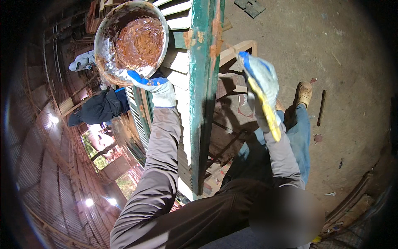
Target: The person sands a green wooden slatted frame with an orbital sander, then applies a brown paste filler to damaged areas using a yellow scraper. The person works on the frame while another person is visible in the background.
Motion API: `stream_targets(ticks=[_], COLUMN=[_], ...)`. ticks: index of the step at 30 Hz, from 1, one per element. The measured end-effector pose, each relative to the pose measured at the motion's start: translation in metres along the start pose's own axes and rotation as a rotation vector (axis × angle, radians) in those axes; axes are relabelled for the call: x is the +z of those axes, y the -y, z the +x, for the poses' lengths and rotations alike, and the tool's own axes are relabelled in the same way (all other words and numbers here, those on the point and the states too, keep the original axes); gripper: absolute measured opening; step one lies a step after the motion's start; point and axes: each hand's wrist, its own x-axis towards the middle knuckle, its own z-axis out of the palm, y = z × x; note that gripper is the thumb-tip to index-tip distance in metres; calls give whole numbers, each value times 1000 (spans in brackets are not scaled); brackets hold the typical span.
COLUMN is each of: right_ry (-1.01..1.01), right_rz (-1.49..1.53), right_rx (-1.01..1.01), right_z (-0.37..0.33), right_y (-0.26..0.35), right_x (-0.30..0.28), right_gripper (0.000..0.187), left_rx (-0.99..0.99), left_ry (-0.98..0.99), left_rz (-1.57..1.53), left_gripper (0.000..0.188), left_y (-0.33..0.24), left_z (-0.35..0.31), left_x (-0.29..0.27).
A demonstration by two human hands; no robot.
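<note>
My left hand (163, 92), in a white glove with blue fingertips, grips the lower rim of a round metal bowl (100, 45). A thick reddish-brown paste (139, 43) fills much of the bowl. My right hand (263, 74), gloved alike, is closed around a yellow-handled tool (268, 114). Its handle runs back along my wrist, and its working end is hidden or blurred. Between my hands stands a green wooden louvred shutter (201, 83) with pale slats. Brown filler patches (216, 31) mark its edge. My right hand is apart from it, to the right.
A wooden frame (238, 52) lies beyond the shutter, right of its edge. Wood scraps (321, 108) and a dark flat piece (249, 7) are on the floor. Another person in dark clothing (101, 106) is at the left. My shoe (304, 93) is on the right.
</note>
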Motion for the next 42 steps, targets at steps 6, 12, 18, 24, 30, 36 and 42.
stream_targets(ticks=[6,12,18,24,30,36,42], right_ry=[158,91,118,228,134,380,151], right_rz=[-87,-102,-178,-22,-117,36,-138], right_rx=[-129,-69,-199,-42,-176,-5,-38], right_z=[11,30,9,7,51,16,60], right_y=[-9,-11,-32,-6,-46,1,-16], right_x=[1,-15,17,-23,2,-30,-18], right_gripper=[42,40,46,39,38,31,44], left_rx=[-9,-13,-31,-74,74,143,-81], left_ry=[6,-1,-3,-14,7,-45,-71], left_rz=[-15,-3,-19,-26,82,275,-9], left_gripper=[63,65,67,70,75,78,77], left_y=[2,2,5,2,-3,-10,-18], left_z=[0,1,1,1,2,-2,9], left_x=[2,-5,0,-6,10,7,9])
